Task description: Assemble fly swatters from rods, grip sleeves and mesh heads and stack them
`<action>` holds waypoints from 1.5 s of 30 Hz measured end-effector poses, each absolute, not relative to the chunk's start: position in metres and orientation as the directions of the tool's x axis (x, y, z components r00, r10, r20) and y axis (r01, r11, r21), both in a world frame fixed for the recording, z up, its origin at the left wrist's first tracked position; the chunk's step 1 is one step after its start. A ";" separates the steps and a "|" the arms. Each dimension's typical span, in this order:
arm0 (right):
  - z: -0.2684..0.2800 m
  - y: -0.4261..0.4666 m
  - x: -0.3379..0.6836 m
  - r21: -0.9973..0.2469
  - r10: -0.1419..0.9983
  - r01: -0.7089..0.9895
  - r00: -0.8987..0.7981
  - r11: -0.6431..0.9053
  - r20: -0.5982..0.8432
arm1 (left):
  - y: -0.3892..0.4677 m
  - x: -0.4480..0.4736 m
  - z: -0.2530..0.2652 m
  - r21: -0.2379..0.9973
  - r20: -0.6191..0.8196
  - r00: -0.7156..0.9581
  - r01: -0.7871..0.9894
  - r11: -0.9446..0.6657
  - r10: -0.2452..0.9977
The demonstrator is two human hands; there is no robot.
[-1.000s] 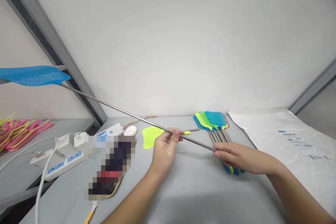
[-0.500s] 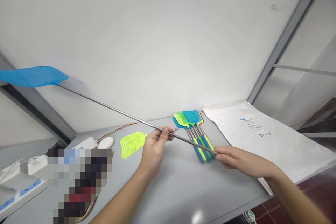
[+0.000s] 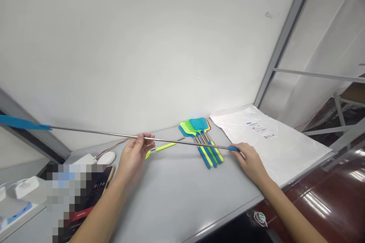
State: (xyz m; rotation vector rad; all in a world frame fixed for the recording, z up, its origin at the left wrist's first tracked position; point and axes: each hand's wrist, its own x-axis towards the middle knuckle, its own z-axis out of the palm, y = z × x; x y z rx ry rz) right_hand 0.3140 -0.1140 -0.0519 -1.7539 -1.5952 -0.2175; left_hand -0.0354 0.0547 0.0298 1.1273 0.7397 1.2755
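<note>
A blue fly swatter with a long, extended metal rod (image 3: 108, 133) crosses in front of me, held in both hands. My left hand (image 3: 134, 159) is closed on the middle of the rod, thumb against fingers. The blue handle (image 3: 234, 149) is gripped by my right hand (image 3: 251, 161), which hides part of it. At the far left, the swatter's blue head (image 3: 23, 122) is cut off by the picture edge. Beyond my left hand lies a yellow-green swatter, its handle (image 3: 165, 146) showing and its head mostly hidden. Several coloured fly swatters (image 3: 208, 152) lie bunched on the table behind the rod.
A white plastic mailing bag (image 3: 253, 140) with a label covers the table's right side. At left are a phone (image 3: 99, 182), a white round disc (image 3: 106, 158) and a power strip (image 3: 25, 212) with plugs. A pale wall (image 3: 159, 45) stands behind the grey table (image 3: 171, 197).
The view has shifted. The held swatter is more level, its head lower and further left, turned nearly edge-on. The blue handle now shows at my right hand. My left hand now covers the yellow-green head.
</note>
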 end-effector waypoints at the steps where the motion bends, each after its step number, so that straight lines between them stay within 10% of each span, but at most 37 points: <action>1: -0.053 -0.114 0.312 -0.391 0.788 0.918 0.192 0.066 0.586 | 0.052 -0.039 0.027 0.934 0.164 0.171 -0.345 -0.097 0.971; 13: -0.054 -0.119 0.301 -0.337 0.841 0.923 0.030 0.184 0.540 | 0.037 -0.040 0.019 0.899 0.254 -0.023 -0.363 -0.245 0.967; 24: -0.058 -0.127 0.290 -0.259 0.842 0.940 -0.051 0.222 0.537 | 0.005 -0.022 0.011 0.967 0.240 0.266 0.016 -0.253 0.934; 45: -0.046 -0.128 0.249 -0.174 0.809 0.930 -0.177 0.323 0.560 | 0.005 -0.018 -0.007 0.993 0.114 0.528 -0.050 -0.104 0.842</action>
